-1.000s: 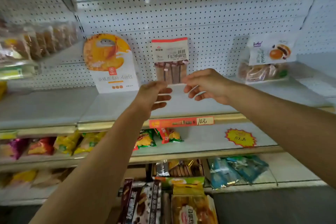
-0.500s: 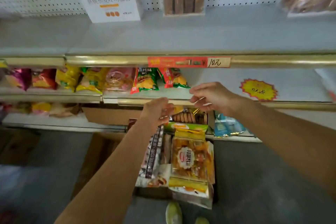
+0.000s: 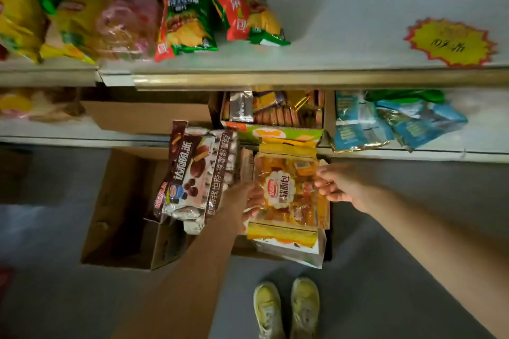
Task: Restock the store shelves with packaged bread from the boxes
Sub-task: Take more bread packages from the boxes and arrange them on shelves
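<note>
Both hands have dropped from the top shelf to the box (image 3: 121,201) at lower centre. Left hand (image 3: 242,201) grasps the left edge of the orange bread bag (image 3: 289,195); right hand (image 3: 338,187) pinches its right edge. The bag is still in the box. Next restock cycle starting. Middle shelf (image 3: 330,55), upper frame, has open room at right.

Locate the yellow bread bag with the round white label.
Head view, lower centre: the yellow bread bag stands in the open cardboard box on the floor, right of the brown chocolate-pie pack, between the left hand and right hand.
</note>
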`<state>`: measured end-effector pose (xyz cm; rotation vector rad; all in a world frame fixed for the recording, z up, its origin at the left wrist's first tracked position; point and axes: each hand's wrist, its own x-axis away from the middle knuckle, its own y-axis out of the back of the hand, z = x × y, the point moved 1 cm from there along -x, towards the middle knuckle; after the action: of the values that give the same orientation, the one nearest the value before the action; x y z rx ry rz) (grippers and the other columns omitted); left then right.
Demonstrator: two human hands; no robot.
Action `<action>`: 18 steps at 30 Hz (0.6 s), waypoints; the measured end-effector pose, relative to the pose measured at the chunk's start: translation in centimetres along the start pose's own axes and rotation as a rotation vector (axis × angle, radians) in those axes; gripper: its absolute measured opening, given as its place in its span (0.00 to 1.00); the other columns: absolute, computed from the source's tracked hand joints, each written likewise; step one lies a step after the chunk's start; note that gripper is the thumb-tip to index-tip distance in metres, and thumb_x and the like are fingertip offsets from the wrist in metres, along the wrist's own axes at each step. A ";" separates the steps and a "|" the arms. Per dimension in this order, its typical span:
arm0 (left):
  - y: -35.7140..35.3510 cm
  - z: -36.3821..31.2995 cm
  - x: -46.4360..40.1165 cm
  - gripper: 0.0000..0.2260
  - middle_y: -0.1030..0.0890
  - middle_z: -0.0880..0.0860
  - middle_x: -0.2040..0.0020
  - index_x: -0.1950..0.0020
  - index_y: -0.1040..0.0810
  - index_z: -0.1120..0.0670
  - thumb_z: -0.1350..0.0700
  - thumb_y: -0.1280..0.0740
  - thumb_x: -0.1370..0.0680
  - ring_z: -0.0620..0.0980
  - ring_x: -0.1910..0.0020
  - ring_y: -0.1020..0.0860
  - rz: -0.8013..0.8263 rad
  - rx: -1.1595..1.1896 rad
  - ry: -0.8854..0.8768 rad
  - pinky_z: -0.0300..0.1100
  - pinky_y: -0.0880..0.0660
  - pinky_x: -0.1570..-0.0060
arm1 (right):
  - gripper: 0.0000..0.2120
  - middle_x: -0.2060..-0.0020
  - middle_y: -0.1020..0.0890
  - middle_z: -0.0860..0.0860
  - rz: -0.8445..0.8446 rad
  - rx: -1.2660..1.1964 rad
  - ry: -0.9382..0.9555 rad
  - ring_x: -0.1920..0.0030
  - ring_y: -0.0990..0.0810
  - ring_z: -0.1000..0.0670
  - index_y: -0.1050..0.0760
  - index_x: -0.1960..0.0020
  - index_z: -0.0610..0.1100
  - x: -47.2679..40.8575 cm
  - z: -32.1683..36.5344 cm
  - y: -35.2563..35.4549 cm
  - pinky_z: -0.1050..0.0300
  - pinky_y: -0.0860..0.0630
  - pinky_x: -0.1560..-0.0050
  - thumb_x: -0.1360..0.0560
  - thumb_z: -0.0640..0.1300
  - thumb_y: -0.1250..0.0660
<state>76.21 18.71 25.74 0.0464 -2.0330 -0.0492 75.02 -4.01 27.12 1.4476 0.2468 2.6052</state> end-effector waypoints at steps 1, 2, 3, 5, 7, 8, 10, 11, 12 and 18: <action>0.0 1.1 -1.4 0.06 0.16 0.54 0.50 0.50 0.21 0.56 0.55 0.34 0.19 0.52 0.50 0.20 -0.009 -0.003 0.024 0.46 0.25 0.49 | 0.07 0.60 0.20 0.45 -0.006 0.003 -0.026 0.64 0.22 0.49 0.23 0.46 0.42 -1.5 -1.5 -0.3 0.56 0.24 0.61 0.19 0.39 0.39; -0.2 2.0 -2.8 0.05 0.17 0.53 0.51 0.49 0.22 0.56 0.55 0.35 0.19 0.51 0.50 0.20 -0.018 -0.016 0.041 0.47 0.26 0.49 | 0.07 0.60 0.20 0.45 -0.015 0.003 -0.051 0.63 0.22 0.49 0.23 0.45 0.41 -2.9 -2.9 -0.7 0.56 0.24 0.60 0.19 0.39 0.39; -0.3 2.8 -4.2 0.05 0.18 0.52 0.51 0.48 0.23 0.56 0.55 0.36 0.18 0.51 0.49 0.21 -0.027 -0.031 0.050 0.47 0.26 0.49 | 0.07 0.60 0.21 0.45 -0.025 0.004 -0.074 0.63 0.22 0.49 0.23 0.45 0.41 -4.2 -4.2 -1.0 0.55 0.24 0.60 0.19 0.39 0.39; -0.5 4.4 -7.2 0.05 0.20 0.52 0.50 0.45 0.24 0.55 0.55 0.36 0.18 0.50 0.48 0.23 -0.060 -0.080 0.045 0.47 0.26 0.48 | 0.07 0.61 0.22 0.45 -0.046 0.009 -0.111 0.64 0.23 0.50 0.23 0.45 0.40 -6.5 -6.4 -1.8 0.56 0.23 0.62 0.19 0.38 0.39; -0.6 5.7 -10.1 0.13 0.22 0.53 0.45 0.38 0.25 0.55 0.51 0.34 0.20 0.53 0.44 0.24 -0.118 -0.148 0.002 0.51 0.25 0.42 | 0.07 0.62 0.23 0.45 -0.057 0.005 -0.144 0.64 0.23 0.50 0.24 0.45 0.39 -8.6 -8.0 -2.6 0.55 0.23 0.62 0.20 0.37 0.38; -0.6 6.3 -11.3 0.18 0.24 0.54 0.42 0.34 0.27 0.55 0.49 0.33 0.21 0.54 0.41 0.25 -0.146 -0.189 -0.016 0.54 0.26 0.38 | 0.08 0.62 0.23 0.45 -0.062 0.003 -0.154 0.64 0.23 0.50 0.24 0.43 0.38 -9.7 -8.7 -3.0 0.55 0.22 0.60 0.20 0.37 0.38; -0.7 7.2 -13.2 0.21 0.27 0.52 0.39 0.31 0.31 0.53 0.45 0.34 0.20 0.56 0.39 0.27 -0.150 -0.253 -0.035 0.57 0.28 0.35 | 0.10 0.57 0.22 0.44 -0.071 -0.014 -0.171 0.58 0.23 0.48 0.25 0.40 0.38 -11.9 -10.2 -3.7 0.52 0.22 0.55 0.20 0.38 0.38; -0.7 7.7 -14.3 0.25 0.28 0.53 0.38 0.28 0.33 0.52 0.42 0.34 0.21 0.57 0.37 0.28 -0.144 -0.271 -0.038 0.58 0.30 0.34 | 0.11 0.51 0.22 0.44 -0.082 -0.023 -0.175 0.52 0.22 0.46 0.26 0.38 0.39 -12.9 -10.8 -4.1 0.52 0.23 0.51 0.20 0.39 0.37; -0.6 8.1 -15.4 0.29 0.28 0.53 0.35 0.27 0.33 0.52 0.39 0.34 0.22 0.58 0.35 0.29 -0.142 -0.290 -0.051 0.59 0.31 0.32 | 0.13 0.46 0.23 0.43 -0.101 -0.023 -0.175 0.46 0.23 0.45 0.27 0.36 0.40 -14.0 -11.3 -4.4 0.51 0.25 0.47 0.20 0.41 0.37; -0.6 9.6 -21.7 0.29 0.29 0.49 0.32 0.26 0.32 0.53 0.38 0.34 0.22 0.49 0.36 0.32 -0.105 -0.302 -0.083 0.50 0.35 0.36 | 0.31 0.37 0.24 0.44 -0.152 -0.107 -0.194 0.37 0.24 0.41 0.31 0.30 0.43 -20.4 -14.3 -6.1 0.47 0.28 0.38 0.25 0.62 0.35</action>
<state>77.27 19.43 2.02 -0.0392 -2.0838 -0.4289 73.86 -3.32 1.53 1.5651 0.1821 2.3040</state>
